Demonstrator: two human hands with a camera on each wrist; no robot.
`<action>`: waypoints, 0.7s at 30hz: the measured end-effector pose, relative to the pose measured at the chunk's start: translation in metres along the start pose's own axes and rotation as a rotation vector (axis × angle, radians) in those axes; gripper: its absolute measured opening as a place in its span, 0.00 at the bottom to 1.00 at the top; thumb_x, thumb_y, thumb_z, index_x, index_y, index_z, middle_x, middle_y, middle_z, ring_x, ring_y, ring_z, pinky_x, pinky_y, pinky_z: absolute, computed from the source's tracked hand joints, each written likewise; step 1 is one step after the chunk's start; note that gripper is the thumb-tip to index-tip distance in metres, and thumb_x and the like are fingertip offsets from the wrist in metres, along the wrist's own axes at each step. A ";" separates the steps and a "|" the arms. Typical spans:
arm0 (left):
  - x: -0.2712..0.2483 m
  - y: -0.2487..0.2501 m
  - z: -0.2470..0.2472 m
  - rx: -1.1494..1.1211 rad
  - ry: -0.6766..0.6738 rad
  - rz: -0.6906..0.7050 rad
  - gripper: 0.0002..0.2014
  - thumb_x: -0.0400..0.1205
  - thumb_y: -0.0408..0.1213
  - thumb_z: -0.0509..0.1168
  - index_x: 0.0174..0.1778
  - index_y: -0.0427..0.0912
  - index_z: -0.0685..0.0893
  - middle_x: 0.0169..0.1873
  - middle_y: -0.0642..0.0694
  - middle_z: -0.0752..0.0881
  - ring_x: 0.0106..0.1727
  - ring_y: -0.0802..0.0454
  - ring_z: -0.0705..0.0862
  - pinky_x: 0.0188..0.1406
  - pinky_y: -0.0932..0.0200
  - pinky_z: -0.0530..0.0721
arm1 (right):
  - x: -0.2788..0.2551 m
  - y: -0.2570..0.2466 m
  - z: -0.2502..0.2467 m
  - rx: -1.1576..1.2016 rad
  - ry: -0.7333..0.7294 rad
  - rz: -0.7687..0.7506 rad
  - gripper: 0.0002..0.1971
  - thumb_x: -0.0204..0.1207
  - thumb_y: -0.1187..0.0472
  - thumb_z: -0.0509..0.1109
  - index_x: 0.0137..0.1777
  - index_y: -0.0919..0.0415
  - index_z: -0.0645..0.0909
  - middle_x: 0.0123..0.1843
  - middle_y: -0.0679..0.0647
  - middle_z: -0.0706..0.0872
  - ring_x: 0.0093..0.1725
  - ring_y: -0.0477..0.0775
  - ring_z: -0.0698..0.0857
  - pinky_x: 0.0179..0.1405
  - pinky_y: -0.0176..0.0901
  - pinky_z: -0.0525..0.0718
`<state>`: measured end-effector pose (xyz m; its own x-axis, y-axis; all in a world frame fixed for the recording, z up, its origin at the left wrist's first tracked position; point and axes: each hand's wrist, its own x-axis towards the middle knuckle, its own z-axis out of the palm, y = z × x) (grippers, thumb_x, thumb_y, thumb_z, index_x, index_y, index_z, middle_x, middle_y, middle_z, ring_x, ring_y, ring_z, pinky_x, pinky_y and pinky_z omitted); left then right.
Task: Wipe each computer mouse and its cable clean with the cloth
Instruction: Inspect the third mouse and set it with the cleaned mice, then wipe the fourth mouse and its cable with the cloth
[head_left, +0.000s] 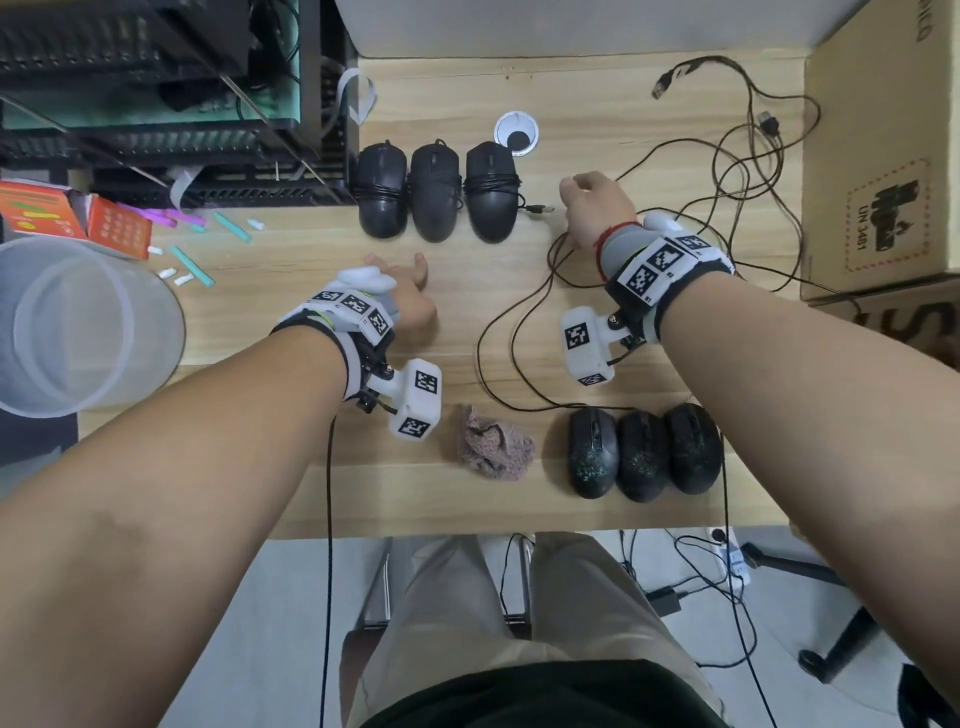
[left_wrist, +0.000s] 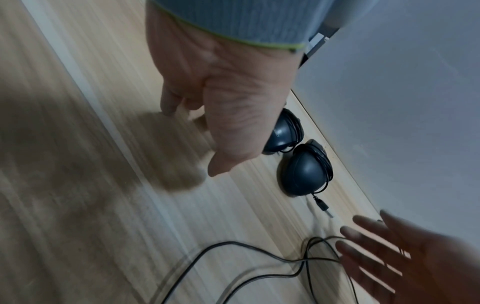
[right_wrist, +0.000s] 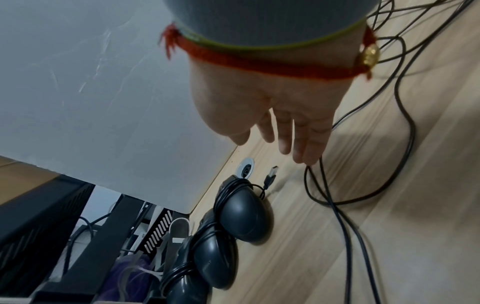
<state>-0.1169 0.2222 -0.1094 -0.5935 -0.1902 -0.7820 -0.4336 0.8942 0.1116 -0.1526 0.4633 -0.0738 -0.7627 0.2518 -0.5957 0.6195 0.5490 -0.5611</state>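
While left hand (head_left: 410, 293) hovers curled, right hand (right_wrist: 280, 115) stretches open-fingered over cables (right_wrist: 335, 197).

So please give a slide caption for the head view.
Both hands empty; cloth lies between wrapped and speckled mice.

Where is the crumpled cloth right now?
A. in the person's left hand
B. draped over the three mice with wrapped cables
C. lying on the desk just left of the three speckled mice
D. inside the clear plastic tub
C: the cloth lies loose on the desk beside the speckled mice, and neither the left hand nor the right hand holds it.
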 end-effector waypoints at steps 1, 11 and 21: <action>-0.004 0.000 -0.001 -0.112 0.026 -0.048 0.36 0.91 0.48 0.58 0.89 0.33 0.51 0.83 0.32 0.67 0.84 0.37 0.66 0.82 0.50 0.61 | -0.005 0.002 -0.001 0.012 0.005 -0.009 0.25 0.83 0.44 0.56 0.73 0.56 0.76 0.66 0.59 0.85 0.65 0.64 0.83 0.68 0.53 0.79; -0.088 -0.017 0.026 -0.187 -0.042 0.249 0.13 0.82 0.37 0.72 0.60 0.36 0.89 0.53 0.45 0.88 0.54 0.45 0.86 0.50 0.58 0.81 | -0.124 0.031 0.032 -0.110 -0.350 -0.077 0.09 0.76 0.50 0.74 0.46 0.56 0.85 0.44 0.54 0.91 0.43 0.55 0.90 0.47 0.51 0.91; -0.150 -0.046 0.103 -0.370 -0.213 0.151 0.11 0.77 0.29 0.77 0.36 0.48 0.83 0.48 0.42 0.89 0.53 0.41 0.88 0.63 0.47 0.87 | -0.193 0.083 0.070 -0.585 -0.633 -0.183 0.29 0.73 0.49 0.76 0.74 0.50 0.74 0.65 0.50 0.82 0.55 0.54 0.82 0.49 0.44 0.80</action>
<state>0.0620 0.2518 -0.0601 -0.5329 0.0531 -0.8445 -0.5892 0.6930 0.4154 0.0588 0.4048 -0.0457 -0.4870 -0.2741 -0.8293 0.1702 0.9015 -0.3980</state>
